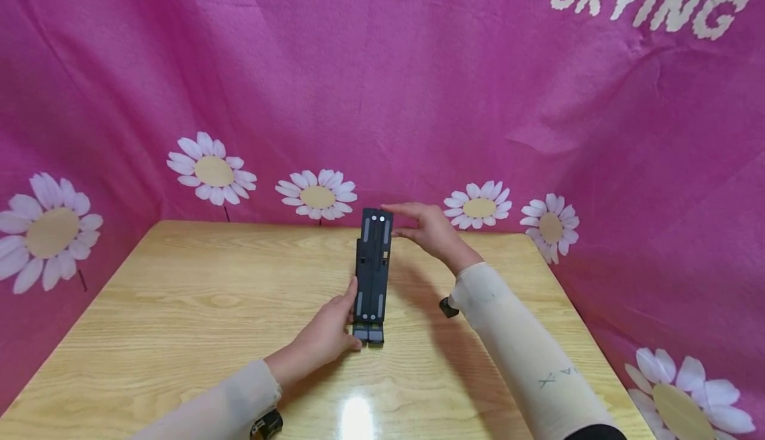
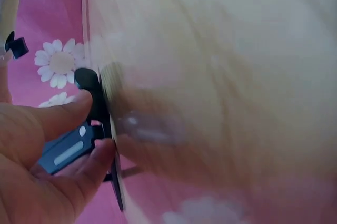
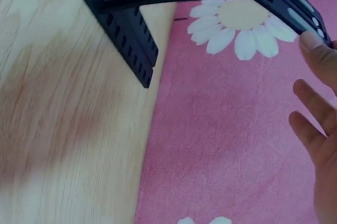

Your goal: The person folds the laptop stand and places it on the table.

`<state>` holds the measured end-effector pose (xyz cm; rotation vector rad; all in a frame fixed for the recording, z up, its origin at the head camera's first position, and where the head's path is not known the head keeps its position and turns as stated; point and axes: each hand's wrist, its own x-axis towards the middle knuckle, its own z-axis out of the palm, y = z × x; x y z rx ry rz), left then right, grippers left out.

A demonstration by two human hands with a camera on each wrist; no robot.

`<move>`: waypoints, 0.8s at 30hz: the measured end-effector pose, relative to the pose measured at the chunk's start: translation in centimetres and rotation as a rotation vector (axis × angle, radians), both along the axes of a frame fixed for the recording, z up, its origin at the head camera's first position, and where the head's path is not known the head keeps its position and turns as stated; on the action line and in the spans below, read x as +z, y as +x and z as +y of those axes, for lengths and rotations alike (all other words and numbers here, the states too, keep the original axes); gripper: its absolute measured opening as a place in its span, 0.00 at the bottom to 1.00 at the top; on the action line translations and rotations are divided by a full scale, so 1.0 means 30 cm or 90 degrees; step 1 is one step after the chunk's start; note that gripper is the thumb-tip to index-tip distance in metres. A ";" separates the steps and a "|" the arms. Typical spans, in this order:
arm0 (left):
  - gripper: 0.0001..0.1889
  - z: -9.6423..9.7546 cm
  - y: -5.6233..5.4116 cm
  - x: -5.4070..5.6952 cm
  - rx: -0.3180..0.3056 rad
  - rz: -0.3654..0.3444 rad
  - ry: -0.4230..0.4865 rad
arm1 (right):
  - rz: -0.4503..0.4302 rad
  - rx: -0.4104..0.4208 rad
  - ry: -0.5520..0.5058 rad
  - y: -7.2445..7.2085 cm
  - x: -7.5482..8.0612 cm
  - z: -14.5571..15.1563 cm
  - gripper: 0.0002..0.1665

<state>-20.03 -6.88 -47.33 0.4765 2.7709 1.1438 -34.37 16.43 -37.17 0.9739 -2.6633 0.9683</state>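
Note:
A black folding laptop stand [image 1: 373, 267] stands on the table with its narrow upper panel raised and its two support lips toward me. Grey pads line the panel, and slotted base rails [image 3: 126, 34] with thin struts show below it in the right wrist view. My left hand [image 1: 325, 330] grips the near lower end, thumb on one side and fingers on the other. At the far top end, my right hand [image 1: 433, 231] pinches the panel's edge between thumb and finger. Its other fingers [image 3: 308, 132] stay off the stand.
The wooden table [image 1: 239, 281] carries the stand, with a light glare near its front edge. Pink cloth [image 1: 382, 95] printed with daisies hangs behind and on both sides. Small black devices [image 1: 448, 307] are strapped at the wrists over pale sleeves.

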 end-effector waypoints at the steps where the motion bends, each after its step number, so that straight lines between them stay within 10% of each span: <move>1: 0.64 -0.004 -0.007 0.000 -0.010 -0.001 -0.002 | 0.014 -0.002 0.000 -0.001 -0.002 0.005 0.33; 10: 0.64 -0.080 -0.078 0.004 -0.126 -0.020 0.009 | 0.081 -0.024 0.024 0.042 -0.001 0.044 0.33; 24: 0.63 -0.021 -0.043 0.007 -0.072 -0.004 0.005 | 0.005 0.087 0.108 0.029 0.048 0.038 0.38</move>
